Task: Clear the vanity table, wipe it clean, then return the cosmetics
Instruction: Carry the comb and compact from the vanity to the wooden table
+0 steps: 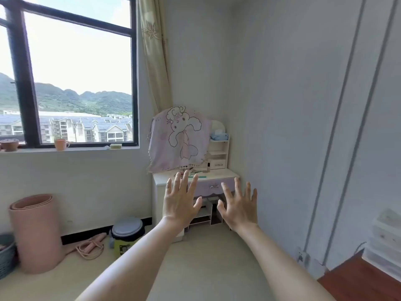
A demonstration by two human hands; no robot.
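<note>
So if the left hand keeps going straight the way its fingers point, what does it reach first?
Probably the front edge of the vanity table, near the small items lying on its top. The left hand is open, fingers spread and aimed up and forward at it. Nothing shows in between, though depth is hard to judge from this one view.

Both bare forearms reach forward from the near edge of the view, converging slightly toward the middle. The left hand (180, 205) is raised with its back toward the camera, fingers straight and spread, fingertips pointing up and far. The right hand (239, 208) sits just right of it and a little lower, also back toward the camera, fingers splayed wide and thumb angled left. The two hands are apart, and neither holds anything.
</note>
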